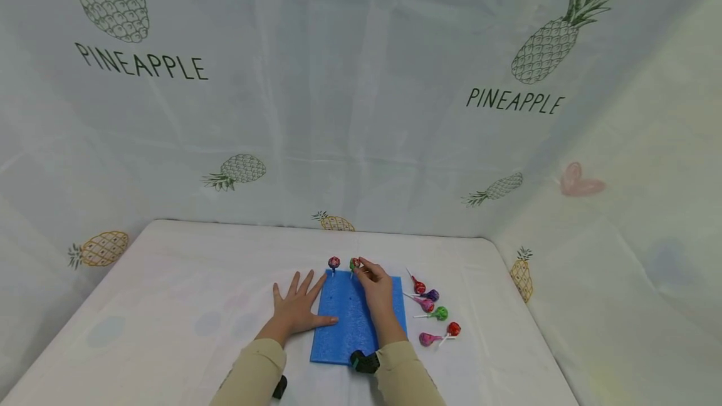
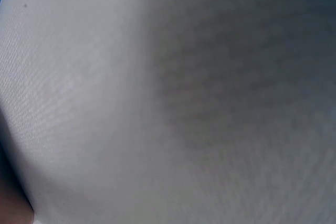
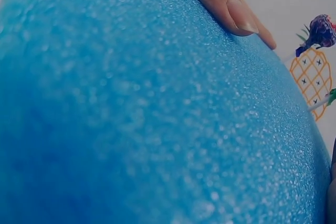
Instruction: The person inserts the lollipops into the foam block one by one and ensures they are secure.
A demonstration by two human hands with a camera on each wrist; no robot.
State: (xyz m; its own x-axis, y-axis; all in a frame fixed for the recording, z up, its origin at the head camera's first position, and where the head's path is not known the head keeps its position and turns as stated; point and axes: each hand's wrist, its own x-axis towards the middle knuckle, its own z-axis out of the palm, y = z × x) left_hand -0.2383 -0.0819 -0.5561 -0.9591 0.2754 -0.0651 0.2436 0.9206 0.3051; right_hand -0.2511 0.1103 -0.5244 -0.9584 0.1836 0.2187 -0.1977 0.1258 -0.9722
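Observation:
A blue foam board [image 1: 345, 334] with a sparkly, grainy surface [image 3: 157, 103] lies on the table. My left hand [image 1: 296, 311] is spread with straight fingers at its left side, the thumb resting on the board. At the far edge, my right hand [image 1: 379, 296] pinches a green-and-red lollipop [image 1: 355, 263] with its stick pointing down to the board. Left of it a dark purple-red lollipop [image 1: 334, 262] stands upright at the far left corner; its wrapped head [image 3: 321, 31] also shows in the right wrist view. The left wrist view holds mostly blurred pale cloth.
Several wrapped lollipops lie right of the board, among them a green one [image 1: 440, 313], a purple one [image 1: 431, 295] and a pink one [image 1: 427, 339]. The white tablecloth [image 1: 186, 287] stretches left. A curtain with pineapple prints [image 1: 338, 111] hangs behind the table.

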